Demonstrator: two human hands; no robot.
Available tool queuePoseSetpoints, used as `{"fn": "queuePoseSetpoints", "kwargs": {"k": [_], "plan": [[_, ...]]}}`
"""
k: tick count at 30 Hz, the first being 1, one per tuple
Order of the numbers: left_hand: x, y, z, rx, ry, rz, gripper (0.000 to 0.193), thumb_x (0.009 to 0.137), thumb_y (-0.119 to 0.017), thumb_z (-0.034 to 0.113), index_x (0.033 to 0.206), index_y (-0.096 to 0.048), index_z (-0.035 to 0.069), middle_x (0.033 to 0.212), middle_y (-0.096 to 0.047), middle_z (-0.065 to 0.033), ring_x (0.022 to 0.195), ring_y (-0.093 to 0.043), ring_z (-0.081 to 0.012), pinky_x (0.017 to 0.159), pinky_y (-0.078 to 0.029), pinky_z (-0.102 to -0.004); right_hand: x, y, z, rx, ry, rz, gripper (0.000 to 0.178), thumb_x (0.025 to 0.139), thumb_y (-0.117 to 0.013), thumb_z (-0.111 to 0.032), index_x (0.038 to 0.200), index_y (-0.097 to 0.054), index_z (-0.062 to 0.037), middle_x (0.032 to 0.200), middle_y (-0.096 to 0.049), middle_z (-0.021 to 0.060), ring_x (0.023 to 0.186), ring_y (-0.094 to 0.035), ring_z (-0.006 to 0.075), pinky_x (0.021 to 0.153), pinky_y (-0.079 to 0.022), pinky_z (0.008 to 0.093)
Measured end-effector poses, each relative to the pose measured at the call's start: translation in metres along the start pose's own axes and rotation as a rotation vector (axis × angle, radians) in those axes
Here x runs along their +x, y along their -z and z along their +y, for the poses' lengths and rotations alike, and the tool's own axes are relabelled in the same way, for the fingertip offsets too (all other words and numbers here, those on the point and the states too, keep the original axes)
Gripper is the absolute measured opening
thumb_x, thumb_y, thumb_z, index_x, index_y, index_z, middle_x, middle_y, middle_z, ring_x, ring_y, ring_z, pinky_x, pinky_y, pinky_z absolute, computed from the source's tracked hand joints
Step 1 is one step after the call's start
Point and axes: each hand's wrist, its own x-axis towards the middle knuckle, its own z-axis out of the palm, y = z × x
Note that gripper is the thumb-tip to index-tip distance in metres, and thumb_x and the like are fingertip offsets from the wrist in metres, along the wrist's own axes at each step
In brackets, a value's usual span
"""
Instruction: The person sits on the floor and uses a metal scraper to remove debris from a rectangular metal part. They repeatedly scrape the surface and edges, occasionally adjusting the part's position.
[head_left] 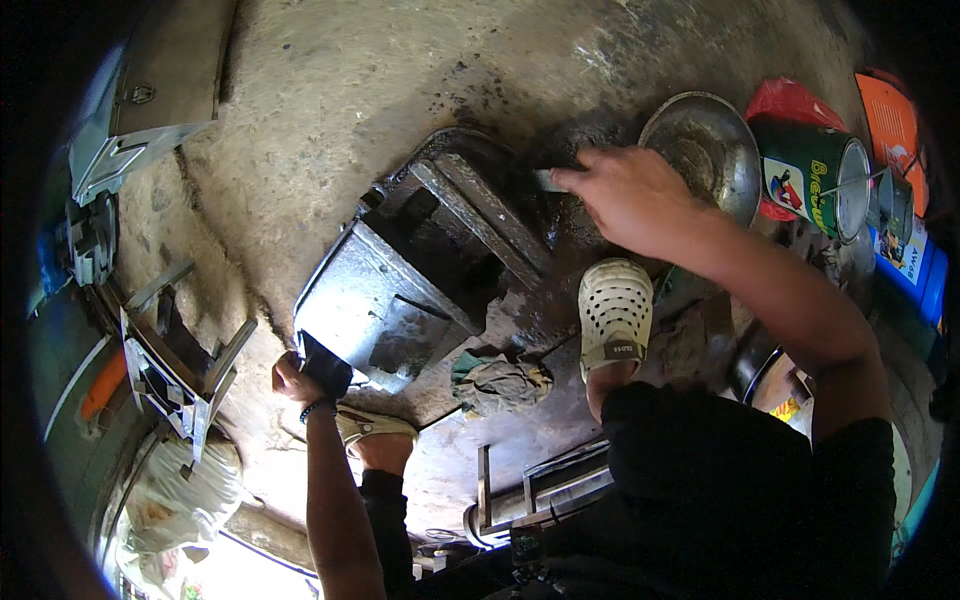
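A grease-stained metal casing (390, 290) with dark bars across it lies on the floor in front of me. My left hand (291, 380), a dark bracelet at its wrist, is closed on a black flat piece (326, 368) at the casing's near left corner; whether that piece is part of the casing I cannot tell. Beyond the casing's right side, my right hand (635, 198) is closed around a small pale flat-ended tool (548, 181), mostly hidden by the fingers. That tool's end is over dark, wet-looking floor.
A crumpled cloth (500, 382) lies between my feet, in pale clogs (615, 310). A round metal basin (705, 150), a green can (815, 185) and a blue container (915, 270) stand right. Left are a metal frame (175, 370) and a grey cabinet (170, 80).
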Motion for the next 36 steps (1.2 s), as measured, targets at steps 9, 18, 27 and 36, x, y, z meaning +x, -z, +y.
{"fn": "queuePoseSetpoints", "kwargs": {"k": [9, 18, 27, 36], "plan": [[0.008, 0.003, -0.009, 0.043, -0.032, 0.004, 0.043, 0.088, -0.052, 0.034, 0.082, -0.069, -0.005, 0.076, -0.068, -0.0135, 0.070, -0.063, -0.0243, 0.067, -0.052, -0.0373, 0.005, -0.005, 0.001, 0.070, -0.036, -0.005, 0.041, 0.086, -0.061, -0.011, 0.126, -0.065, -0.0122, 0.100, -0.065, 0.0176, 0.083, -0.068, 0.0361, 0.072, -0.056, 0.0454], [0.014, 0.006, -0.017, 0.026, 0.034, 0.024, 0.042, 0.087, -0.052, 0.033, 0.082, -0.069, -0.005, 0.076, -0.068, -0.0141, 0.069, -0.063, -0.0244, 0.066, -0.052, -0.0365, 0.010, 0.007, -0.002, 0.050, -0.001, -0.008, 0.039, 0.086, -0.060, -0.010, 0.125, -0.067, -0.0103, 0.101, -0.067, 0.0189, 0.086, -0.069, 0.0369, 0.074, -0.056, 0.0457], [0.007, 0.003, -0.007, 0.045, -0.011, 0.017, 0.043, 0.085, -0.053, 0.034, 0.081, -0.069, -0.005, 0.075, -0.068, -0.0137, 0.069, -0.062, -0.0239, 0.066, -0.051, -0.0375, 0.010, 0.008, -0.003, 0.018, 0.012, -0.019, 0.036, 0.089, -0.058, -0.011, 0.124, -0.067, -0.0107, 0.096, -0.067, 0.0173, 0.081, -0.069, 0.0369, 0.068, -0.055, 0.0471], [0.001, 0.000, 0.002, 0.040, -0.005, 0.002, 0.043, 0.084, -0.053, 0.035, 0.082, -0.069, -0.005, 0.074, -0.066, -0.0128, 0.071, -0.060, -0.0231, 0.068, -0.049, -0.0365, 0.014, 0.009, -0.002, 0.043, -0.007, 0.036, 0.036, 0.087, -0.062, -0.016, 0.122, -0.068, -0.0104, 0.098, -0.067, 0.0175, 0.085, -0.068, 0.0371, 0.073, -0.056, 0.0464]]}}
